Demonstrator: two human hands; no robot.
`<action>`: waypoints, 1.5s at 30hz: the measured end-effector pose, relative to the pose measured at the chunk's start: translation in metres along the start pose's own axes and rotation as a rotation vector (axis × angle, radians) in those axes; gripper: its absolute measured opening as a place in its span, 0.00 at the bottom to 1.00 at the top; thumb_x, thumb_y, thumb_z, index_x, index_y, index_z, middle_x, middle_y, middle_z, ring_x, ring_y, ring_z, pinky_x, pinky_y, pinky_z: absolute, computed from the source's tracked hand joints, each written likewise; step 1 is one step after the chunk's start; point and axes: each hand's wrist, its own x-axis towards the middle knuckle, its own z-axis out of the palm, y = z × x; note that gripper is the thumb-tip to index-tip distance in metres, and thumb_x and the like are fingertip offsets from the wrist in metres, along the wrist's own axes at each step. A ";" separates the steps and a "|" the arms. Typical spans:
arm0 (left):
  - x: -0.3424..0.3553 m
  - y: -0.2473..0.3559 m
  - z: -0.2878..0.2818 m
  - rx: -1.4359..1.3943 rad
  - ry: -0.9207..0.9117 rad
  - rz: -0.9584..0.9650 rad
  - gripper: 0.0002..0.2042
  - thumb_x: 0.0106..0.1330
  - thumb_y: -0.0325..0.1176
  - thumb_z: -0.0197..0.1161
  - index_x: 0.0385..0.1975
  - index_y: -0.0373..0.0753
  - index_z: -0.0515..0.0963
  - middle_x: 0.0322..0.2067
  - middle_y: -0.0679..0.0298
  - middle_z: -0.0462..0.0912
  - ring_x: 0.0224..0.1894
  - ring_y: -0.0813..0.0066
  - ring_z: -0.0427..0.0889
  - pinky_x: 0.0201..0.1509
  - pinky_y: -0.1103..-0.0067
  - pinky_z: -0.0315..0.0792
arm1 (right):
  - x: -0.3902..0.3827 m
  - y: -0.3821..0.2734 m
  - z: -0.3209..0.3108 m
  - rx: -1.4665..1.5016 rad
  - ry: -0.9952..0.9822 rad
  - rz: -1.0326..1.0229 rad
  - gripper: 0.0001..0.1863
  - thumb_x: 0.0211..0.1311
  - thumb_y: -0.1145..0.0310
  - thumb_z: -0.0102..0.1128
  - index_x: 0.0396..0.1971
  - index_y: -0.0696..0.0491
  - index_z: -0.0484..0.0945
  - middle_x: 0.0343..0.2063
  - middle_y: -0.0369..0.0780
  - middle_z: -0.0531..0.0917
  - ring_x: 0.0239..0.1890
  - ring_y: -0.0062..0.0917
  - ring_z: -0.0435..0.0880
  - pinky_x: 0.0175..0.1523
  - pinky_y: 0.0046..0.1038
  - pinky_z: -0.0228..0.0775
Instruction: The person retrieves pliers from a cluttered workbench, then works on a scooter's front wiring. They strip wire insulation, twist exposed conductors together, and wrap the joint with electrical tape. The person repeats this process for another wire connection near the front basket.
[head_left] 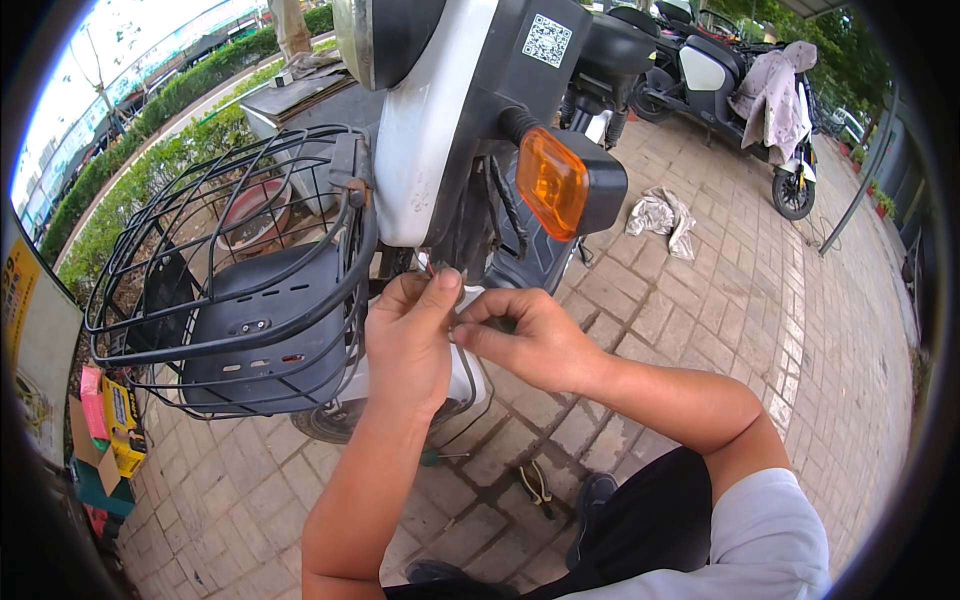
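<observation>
Below the front panel of a white and black electric scooter [430,130], my two hands are close together, fingertips almost touching. My left hand [408,335] is closed in a pinch, thumb upward, on what looks like a thin wire with a bit of red [432,268]. My right hand [535,340] also pinches, thumb against forefinger; whatever is between them is too small to make out. An orange turn signal [553,185] juts out above my right hand. Black cables [508,210] hang under the panel. A black wire basket [265,330] sits left of my left hand.
On the paving lie pliers [535,483] with yellow and black handles and a green-handled screwdriver [430,458]. Boxes [105,440] stand at the left. A crumpled cloth [662,220] lies behind the scooter. Another scooter [725,85] is parked at the back right.
</observation>
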 end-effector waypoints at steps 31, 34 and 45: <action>-0.002 0.004 -0.012 0.353 0.011 0.083 0.16 0.76 0.33 0.52 0.57 0.30 0.72 0.33 0.57 0.82 0.24 0.81 0.74 0.28 0.83 0.69 | -0.028 0.184 0.034 -0.591 -1.027 0.470 0.26 0.61 0.50 0.59 0.45 0.59 0.82 0.41 0.49 0.86 0.44 0.37 0.85 0.50 0.39 0.75; 0.005 0.001 -0.004 0.409 -0.010 0.144 0.15 0.77 0.33 0.50 0.55 0.28 0.72 0.34 0.57 0.83 0.25 0.81 0.75 0.30 0.83 0.71 | -0.006 0.099 -0.037 -0.091 -0.561 0.073 0.18 0.63 0.63 0.65 0.46 0.60 0.81 0.37 0.40 0.87 0.39 0.22 0.84 0.46 0.27 0.76; 0.002 0.011 0.003 0.612 0.002 0.134 0.19 0.73 0.36 0.57 0.54 0.25 0.73 0.37 0.56 0.85 0.40 0.78 0.80 0.46 0.81 0.75 | 0.013 0.038 0.070 0.665 0.350 -0.011 0.07 0.67 0.71 0.62 0.37 0.61 0.81 0.22 0.30 0.79 0.23 0.10 0.70 0.26 0.18 0.61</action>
